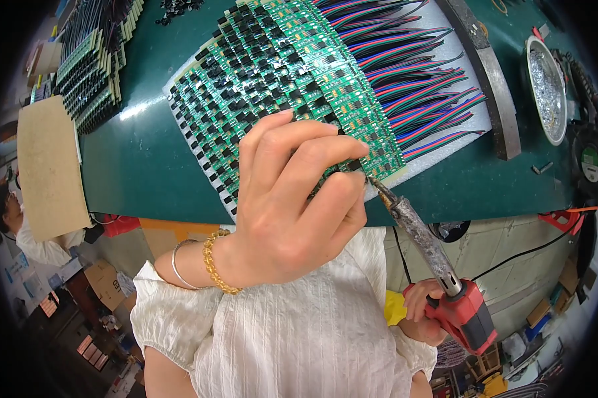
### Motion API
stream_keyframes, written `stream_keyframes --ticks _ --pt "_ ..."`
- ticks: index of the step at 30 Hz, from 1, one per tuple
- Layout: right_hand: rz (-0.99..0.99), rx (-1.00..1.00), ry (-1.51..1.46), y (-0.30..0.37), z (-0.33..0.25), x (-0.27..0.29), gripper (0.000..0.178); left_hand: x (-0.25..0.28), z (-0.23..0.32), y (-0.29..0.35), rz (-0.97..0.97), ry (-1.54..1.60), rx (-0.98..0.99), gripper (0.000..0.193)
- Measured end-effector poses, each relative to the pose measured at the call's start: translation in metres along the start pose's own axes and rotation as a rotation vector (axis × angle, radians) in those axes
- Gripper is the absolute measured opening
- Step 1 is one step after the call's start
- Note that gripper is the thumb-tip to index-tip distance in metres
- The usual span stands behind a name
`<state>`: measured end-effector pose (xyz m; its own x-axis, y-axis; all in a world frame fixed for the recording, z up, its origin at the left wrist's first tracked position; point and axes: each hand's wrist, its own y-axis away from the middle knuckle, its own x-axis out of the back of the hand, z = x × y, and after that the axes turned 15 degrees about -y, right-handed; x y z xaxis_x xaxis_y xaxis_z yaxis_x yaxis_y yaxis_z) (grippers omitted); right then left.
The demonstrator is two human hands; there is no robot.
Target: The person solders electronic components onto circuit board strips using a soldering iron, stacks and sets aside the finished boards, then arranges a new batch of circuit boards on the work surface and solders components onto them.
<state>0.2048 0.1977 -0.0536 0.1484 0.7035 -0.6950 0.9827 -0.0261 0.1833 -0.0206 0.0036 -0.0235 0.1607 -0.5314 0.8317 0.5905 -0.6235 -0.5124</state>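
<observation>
Fingers of the left hand [292,199] curl, slightly spread, over a dense slab of green circuit boards carrying square black parts [352,93]; the tips of index and thumb come near each other at the slab's near edge, though whether they pinch anything cannot be told. A gold-coloured woven bracelet [218,262] and a smooth silver bangle [177,264] circle that wrist. The right hand [423,306], lower and to the right, is wrapped around the red and black plastic handle of a soldering gun [468,318]. Its scuffed metal barrel slants up toward the left hand, the narrow tip just beside the left fingertips; contact with the boards cannot be made out.

Beyond the left hand, bundled black, red, blue and green wires [425,89] fan rightward from the boards across a white foam sheet [474,118]. All this lies on a dark green bench [146,159]. Above the right hand are a long dark grey metal bar [501,99] and, further right, a pale oval dish of silvery bits [543,126]. Left of both hands stands a stack of more boards [90,73].
</observation>
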Motion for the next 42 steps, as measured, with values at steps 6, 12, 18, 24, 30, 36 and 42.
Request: stream_keyframes --ticks 6,12,18,24,30,36,42 --pt "0.153 0.046 0.013 0.009 0.003 0.002 0.021 0.001 0.001 0.000 -0.008 -0.005 0.001 0.024" --pt "0.067 -0.002 0.063 0.001 -0.002 -0.004 0.017 0.002 0.002 -0.002 -0.022 -0.005 -0.002 0.023" --pt "0.099 -0.024 0.118 0.007 0.002 0.001 0.021 0.003 0.001 -0.002 -0.022 -0.013 0.001 0.023" --pt "0.162 -0.030 0.048 0.013 0.006 0.002 0.023 0.003 0.002 -0.003 -0.026 -0.012 0.000 0.023" --pt "0.035 0.001 0.208 0.004 0.002 0.002 0.022 0.003 0.001 -0.003 -0.026 -0.015 0.001 0.024" --pt "0.063 0.082 0.055 0.000 0.006 -0.004 0.023 0.004 0.002 -0.003 -0.024 0.002 0.003 0.024" --pt "0.019 0.448 0.176 -0.016 0.016 -0.013 0.066 0.002 0.004 -0.006 -0.004 0.004 0.005 0.023"
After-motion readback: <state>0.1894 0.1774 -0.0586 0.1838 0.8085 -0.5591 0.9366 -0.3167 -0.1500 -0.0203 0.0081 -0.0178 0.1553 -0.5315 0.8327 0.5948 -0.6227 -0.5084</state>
